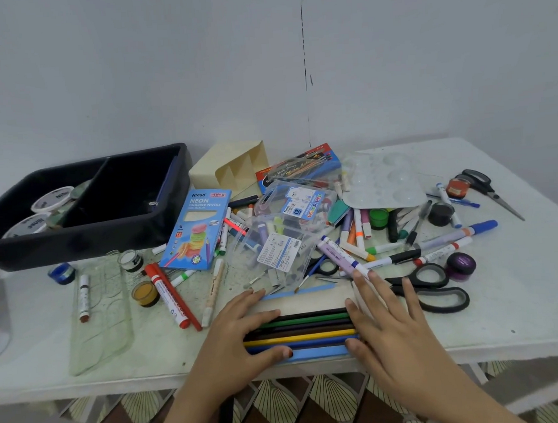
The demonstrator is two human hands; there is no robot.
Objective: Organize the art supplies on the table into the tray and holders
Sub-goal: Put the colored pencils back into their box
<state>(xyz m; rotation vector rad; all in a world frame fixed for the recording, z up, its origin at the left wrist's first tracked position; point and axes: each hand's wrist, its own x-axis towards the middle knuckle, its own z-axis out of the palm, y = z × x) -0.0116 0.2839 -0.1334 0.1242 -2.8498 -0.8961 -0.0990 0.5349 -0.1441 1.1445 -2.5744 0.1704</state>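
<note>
I count six coloured pencils (311, 327) in one open blue box (312, 353) at the near edge of the worktop (521, 294), long axes running left to right; the hands hide the tips. The left hand (239, 334) and right hand (392, 322) lie apart, flat on either end, fingers straight. One black two-bay tray (76, 236) holds two lids (53, 199) reading "Ninso" – one cream holder (232, 168) sits beside it. One pencil carton (197, 229) reads "Ninso NEON COLOURED PENCILS", 12 – one clear case (291, 217) reads "COLOR PEN"

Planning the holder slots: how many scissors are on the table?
2: black scissors beside the right hand; second scissors far right. A black loop by the clear case may be a third.
</note>
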